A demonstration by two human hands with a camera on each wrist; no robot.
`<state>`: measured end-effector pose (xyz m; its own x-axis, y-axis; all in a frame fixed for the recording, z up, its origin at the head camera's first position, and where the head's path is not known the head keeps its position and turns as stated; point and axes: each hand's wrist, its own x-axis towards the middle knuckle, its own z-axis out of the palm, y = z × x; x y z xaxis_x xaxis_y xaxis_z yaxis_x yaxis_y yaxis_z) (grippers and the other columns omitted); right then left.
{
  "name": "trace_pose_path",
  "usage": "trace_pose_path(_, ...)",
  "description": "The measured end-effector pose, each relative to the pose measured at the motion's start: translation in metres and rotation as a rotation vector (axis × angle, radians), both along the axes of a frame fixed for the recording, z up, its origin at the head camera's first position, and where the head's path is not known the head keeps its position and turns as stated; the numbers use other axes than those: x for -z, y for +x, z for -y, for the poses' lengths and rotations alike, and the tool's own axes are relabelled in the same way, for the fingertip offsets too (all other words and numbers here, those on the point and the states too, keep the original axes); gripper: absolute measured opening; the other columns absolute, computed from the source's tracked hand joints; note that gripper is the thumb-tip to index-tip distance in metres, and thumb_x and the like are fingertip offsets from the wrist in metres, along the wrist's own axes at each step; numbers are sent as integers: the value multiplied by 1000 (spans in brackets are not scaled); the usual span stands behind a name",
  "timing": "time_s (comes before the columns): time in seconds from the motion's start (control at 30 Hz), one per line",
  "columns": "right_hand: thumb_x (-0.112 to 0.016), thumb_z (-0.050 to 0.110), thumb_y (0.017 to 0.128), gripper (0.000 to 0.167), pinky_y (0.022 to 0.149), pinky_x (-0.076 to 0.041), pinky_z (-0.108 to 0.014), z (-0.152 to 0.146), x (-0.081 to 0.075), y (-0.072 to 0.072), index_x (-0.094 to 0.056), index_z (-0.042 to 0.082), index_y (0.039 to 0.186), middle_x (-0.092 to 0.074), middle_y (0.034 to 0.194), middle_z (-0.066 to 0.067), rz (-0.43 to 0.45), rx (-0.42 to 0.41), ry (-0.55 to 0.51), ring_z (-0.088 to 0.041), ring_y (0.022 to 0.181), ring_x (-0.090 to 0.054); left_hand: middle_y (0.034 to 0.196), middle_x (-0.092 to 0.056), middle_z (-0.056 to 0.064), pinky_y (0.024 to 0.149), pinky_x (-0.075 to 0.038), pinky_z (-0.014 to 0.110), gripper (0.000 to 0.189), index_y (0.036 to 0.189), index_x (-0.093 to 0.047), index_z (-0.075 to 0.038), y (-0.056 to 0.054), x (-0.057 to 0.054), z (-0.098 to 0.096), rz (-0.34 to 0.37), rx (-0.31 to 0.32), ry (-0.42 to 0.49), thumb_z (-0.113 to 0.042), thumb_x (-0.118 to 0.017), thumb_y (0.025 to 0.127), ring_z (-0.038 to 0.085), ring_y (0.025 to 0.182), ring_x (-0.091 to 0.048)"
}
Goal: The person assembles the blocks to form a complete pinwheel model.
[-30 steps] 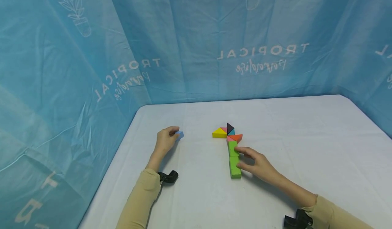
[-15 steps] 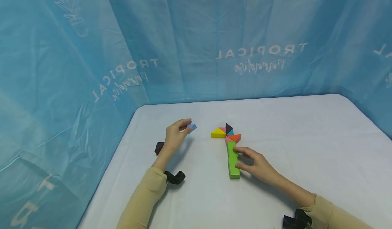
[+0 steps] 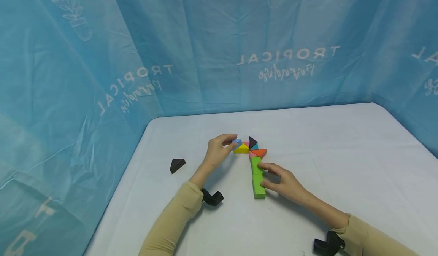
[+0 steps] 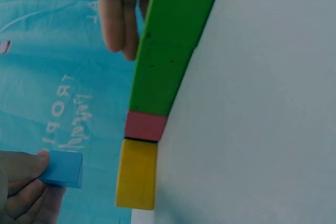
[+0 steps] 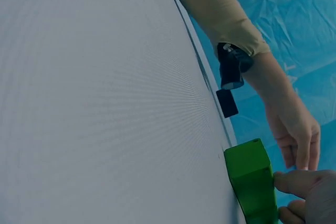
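My left hand (image 3: 219, 148) pinches a light blue block (image 4: 64, 169) between thumb and fingers. In the head view that block overlaps the yellow triangular block (image 3: 241, 148), while the left wrist view shows a gap between them. Two green blocks (image 3: 258, 186) stand end to end in a line towards me. My right hand (image 3: 286, 183) rests its thumb and a fingertip against their right side, fingers loosely extended. Beyond the green blocks, small triangular blocks form a pinwheel shape: black (image 3: 253, 142), teal (image 3: 254, 147), orange (image 3: 261, 153), pink and the yellow one.
A dark block (image 3: 177, 165) lies alone on the left of the white table (image 3: 308, 134). Blue printed cloth (image 3: 219, 58) hangs behind the table and along both sides. Each wrist wears a black camera (image 3: 213, 197).
My left hand has carried the light blue block rightwards from the table's left side to the yellow block, uncovering the dark block behind it. My right hand stays against the green blocks.
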<state>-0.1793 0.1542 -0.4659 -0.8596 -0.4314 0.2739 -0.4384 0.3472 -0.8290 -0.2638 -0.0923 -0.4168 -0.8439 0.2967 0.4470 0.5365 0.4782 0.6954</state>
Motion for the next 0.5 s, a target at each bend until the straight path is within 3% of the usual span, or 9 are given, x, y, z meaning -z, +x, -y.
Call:
trace_pose_path(0.2,-72,20,85,54,99,-42,-43,1,0,0,-52,3,132,-53,133,-8,-34,-8,-5,-26,122,-48,111,-66,13,81,-52,22,29,114,-65,3,8,14,-4,46,39,-46,-8,-67,87,22,97,-65)
trace_pose_path(0.5,-71,18,86,53,99,-41,-44,0,0,1,-51,3,133,-53,133,-8,-25,-12,-5,-27,123,-47,107,-67,11,81,-52,21,26,111,-67,0,14,35,-9,31,40,-142,-8,-69,86,19,93,-66)
